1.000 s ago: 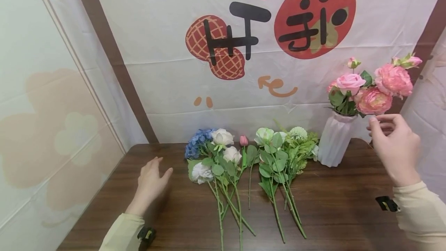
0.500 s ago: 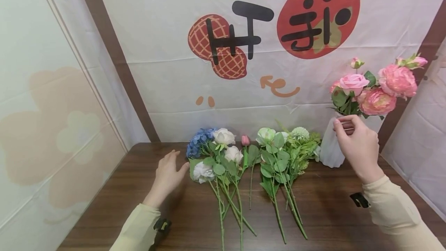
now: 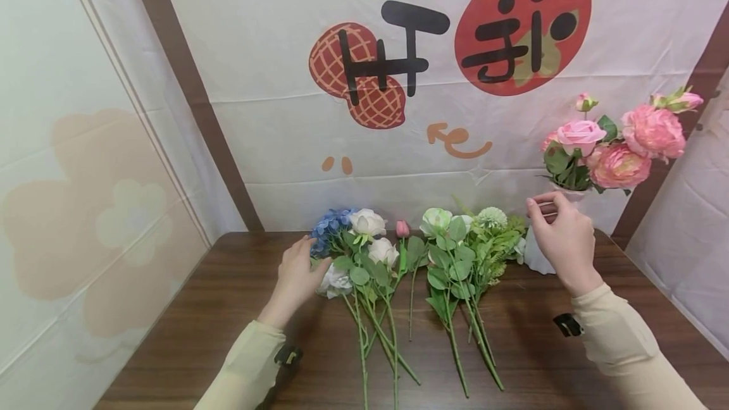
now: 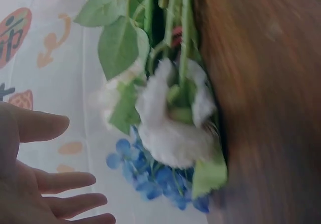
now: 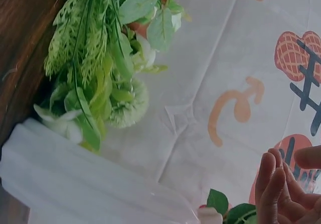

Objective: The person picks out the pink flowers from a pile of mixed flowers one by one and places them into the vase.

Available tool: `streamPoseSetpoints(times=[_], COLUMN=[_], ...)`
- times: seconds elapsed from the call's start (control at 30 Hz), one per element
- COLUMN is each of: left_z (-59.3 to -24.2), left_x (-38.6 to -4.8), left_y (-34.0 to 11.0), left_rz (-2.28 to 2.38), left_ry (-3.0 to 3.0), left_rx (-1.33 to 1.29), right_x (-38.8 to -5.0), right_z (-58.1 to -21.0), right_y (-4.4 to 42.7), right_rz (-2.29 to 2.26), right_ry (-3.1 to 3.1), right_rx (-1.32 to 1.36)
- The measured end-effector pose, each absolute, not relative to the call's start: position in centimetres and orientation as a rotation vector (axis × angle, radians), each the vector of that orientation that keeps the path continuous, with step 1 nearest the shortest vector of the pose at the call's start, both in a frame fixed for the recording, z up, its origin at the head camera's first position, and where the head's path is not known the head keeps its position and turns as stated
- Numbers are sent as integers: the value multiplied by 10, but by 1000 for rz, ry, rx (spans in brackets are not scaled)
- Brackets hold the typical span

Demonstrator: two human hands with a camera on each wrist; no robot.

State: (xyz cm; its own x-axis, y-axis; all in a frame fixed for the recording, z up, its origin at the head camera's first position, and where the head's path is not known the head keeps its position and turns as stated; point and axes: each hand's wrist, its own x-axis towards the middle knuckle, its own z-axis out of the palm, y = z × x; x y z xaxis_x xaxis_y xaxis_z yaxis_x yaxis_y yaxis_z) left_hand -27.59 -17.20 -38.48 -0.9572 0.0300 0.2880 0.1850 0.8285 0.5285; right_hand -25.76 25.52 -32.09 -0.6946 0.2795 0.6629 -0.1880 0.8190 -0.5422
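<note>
My left hand (image 3: 296, 280) is beside the blue hydrangea (image 3: 329, 228) and a white flower (image 3: 336, 280) at the left of the flower pile; whether it touches them I cannot tell. In the left wrist view its fingers (image 4: 75, 204) are spread and hold nothing. My right hand (image 3: 560, 248) hovers before the white vase (image 3: 538, 255), hiding much of it, with loosely bent fingers and nothing held. Pink roses and peonies (image 3: 617, 163) stand in the vase. In the right wrist view a gap shows between that hand and the vase (image 5: 95, 179).
Cream roses (image 3: 367, 223), a pink tulip (image 3: 402, 229), and a bunch of green-white flowers and ferny greenery (image 3: 490, 252) lie on the brown table (image 3: 529, 353), stems toward me. A printed cloth (image 3: 262, 112) hangs right behind the table.
My right hand has moved left, from beside the pink flowers to in front of the vase. My left hand has moved right to the blue hydrangea. The flowers lie as before.
</note>
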Motion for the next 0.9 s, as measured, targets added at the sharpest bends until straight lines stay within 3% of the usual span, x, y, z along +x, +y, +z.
streamPoseSetpoints(times=[0.57,0.9], left_z=[-368,-373], left_x=[-285,-299], left_y=[-110,-73], left_rz=[-945,-984], left_ry=[-2661,-2595], left_rx=[-338,-433], right_x=[-277,-289], right_z=[-341,-351], right_y=[239,229], right_rz=[795,863], right_ry=[-2368,-2488], right_rx=[35,-69])
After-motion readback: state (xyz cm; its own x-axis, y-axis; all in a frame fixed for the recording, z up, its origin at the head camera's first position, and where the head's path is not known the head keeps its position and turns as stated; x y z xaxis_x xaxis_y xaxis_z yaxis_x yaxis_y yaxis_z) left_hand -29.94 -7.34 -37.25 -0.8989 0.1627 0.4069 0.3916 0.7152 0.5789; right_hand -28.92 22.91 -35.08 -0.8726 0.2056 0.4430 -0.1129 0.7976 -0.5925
